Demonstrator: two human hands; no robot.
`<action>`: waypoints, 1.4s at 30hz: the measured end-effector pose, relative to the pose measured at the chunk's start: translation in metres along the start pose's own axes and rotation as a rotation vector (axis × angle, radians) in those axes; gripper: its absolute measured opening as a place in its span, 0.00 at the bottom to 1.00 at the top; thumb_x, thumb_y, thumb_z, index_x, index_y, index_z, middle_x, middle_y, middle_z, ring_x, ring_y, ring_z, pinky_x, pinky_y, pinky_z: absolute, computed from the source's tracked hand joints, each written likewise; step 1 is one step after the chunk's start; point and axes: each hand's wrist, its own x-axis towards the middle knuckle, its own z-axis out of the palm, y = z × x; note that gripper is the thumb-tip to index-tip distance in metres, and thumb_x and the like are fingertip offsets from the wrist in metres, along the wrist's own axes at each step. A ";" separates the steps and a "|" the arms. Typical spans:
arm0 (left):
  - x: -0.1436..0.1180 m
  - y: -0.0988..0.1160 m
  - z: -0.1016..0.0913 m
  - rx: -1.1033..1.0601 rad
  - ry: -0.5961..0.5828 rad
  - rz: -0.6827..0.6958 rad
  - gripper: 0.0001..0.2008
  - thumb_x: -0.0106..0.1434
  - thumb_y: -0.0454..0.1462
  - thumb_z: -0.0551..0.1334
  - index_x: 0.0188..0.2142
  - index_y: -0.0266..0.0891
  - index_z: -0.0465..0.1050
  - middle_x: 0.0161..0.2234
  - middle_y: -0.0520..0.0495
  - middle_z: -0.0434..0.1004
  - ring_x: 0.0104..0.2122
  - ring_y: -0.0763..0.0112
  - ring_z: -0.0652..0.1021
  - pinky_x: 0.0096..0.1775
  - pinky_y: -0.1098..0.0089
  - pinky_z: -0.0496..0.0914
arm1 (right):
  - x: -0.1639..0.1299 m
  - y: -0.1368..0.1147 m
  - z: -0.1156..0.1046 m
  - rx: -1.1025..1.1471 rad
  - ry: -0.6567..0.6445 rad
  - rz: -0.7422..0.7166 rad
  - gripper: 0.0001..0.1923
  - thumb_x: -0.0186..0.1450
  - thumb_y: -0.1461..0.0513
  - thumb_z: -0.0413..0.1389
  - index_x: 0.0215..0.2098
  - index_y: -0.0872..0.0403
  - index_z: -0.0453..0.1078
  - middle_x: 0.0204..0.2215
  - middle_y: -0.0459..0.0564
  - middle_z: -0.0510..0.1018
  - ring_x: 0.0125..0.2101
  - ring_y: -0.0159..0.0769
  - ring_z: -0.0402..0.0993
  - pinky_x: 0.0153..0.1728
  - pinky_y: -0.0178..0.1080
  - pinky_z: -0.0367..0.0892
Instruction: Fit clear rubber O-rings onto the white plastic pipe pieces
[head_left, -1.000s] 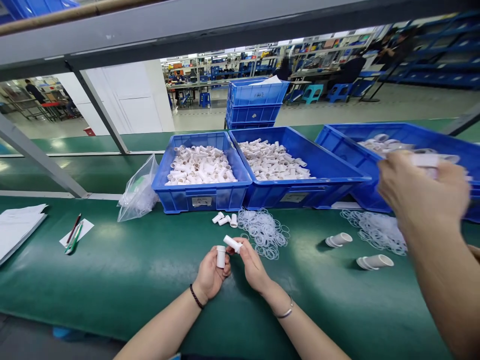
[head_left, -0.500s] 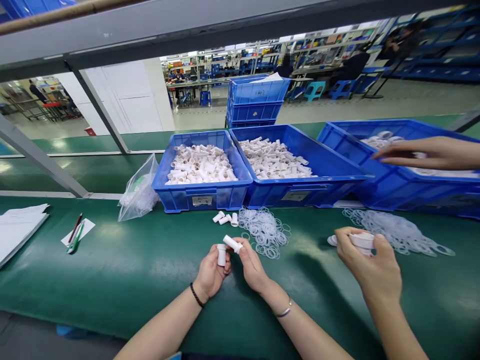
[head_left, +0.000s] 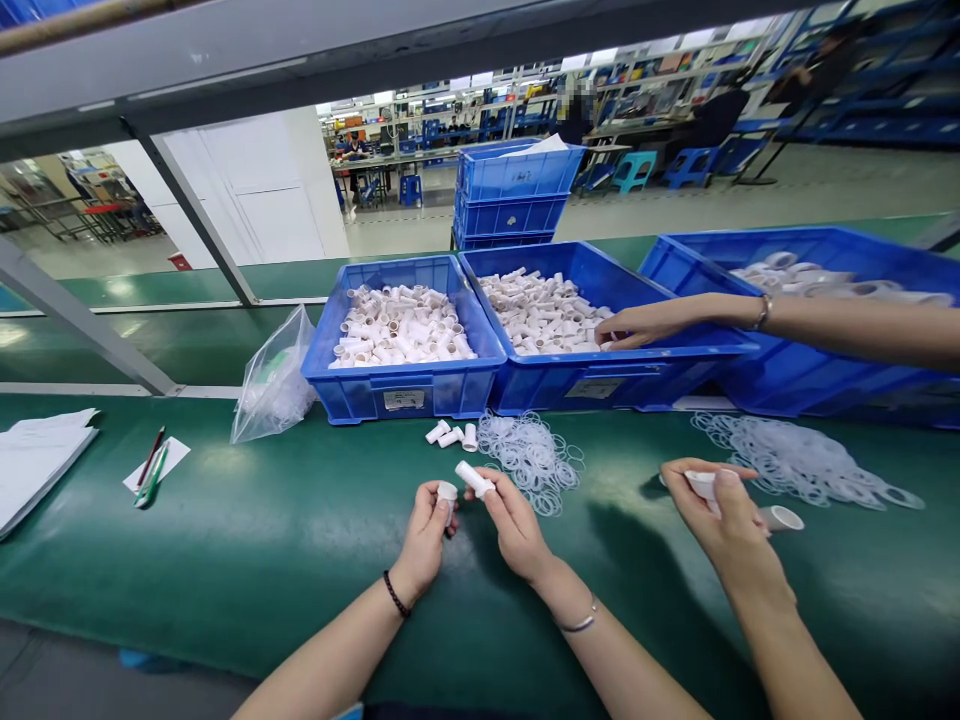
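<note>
Centrally, low in the frame, the left hand (head_left: 427, 528) is curling its fingers around a short white plastic tube (head_left: 447, 492), holding it upright above the green belt (head_left: 225, 540). Just to its right, the right hand (head_left: 517, 522) is pinching a second white tube (head_left: 475, 479), tilted, between thumb and fingertips. Farther right, a co-worker's hand (head_left: 724, 515) is gripping a white cap (head_left: 705, 484), while another hand (head_left: 645, 325) is reaching into the middle blue bin (head_left: 600, 380).

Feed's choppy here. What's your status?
Left hand grips a white tube. Right hand grips a second tube. Co-worker's hand close right.
</note>
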 end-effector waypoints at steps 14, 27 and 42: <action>-0.004 0.001 -0.002 0.329 -0.091 0.165 0.12 0.66 0.39 0.57 0.48 0.40 0.64 0.45 0.43 0.69 0.45 0.63 0.71 0.49 0.60 0.65 | 0.006 0.002 -0.014 -0.279 -0.275 -0.258 0.21 0.68 0.61 0.50 0.59 0.49 0.61 0.51 0.55 0.70 0.50 0.43 0.66 0.51 0.48 0.65; 0.000 0.004 0.001 -0.139 -0.024 0.006 0.24 0.63 0.44 0.61 0.56 0.46 0.58 0.42 0.46 0.67 0.36 0.70 0.73 0.39 0.66 0.69 | 0.014 0.046 -0.016 -1.028 -0.125 -0.003 0.08 0.66 0.62 0.55 0.33 0.51 0.77 0.31 0.52 0.73 0.35 0.41 0.66 0.34 0.39 0.60; -0.002 0.010 -0.003 0.358 -0.013 0.075 0.20 0.55 0.37 0.66 0.47 0.39 0.65 0.42 0.45 0.71 0.42 0.64 0.72 0.46 0.63 0.66 | 0.001 0.011 -0.002 -0.278 -0.070 -0.192 0.07 0.71 0.62 0.44 0.37 0.51 0.63 0.31 0.50 0.70 0.33 0.38 0.67 0.34 0.41 0.66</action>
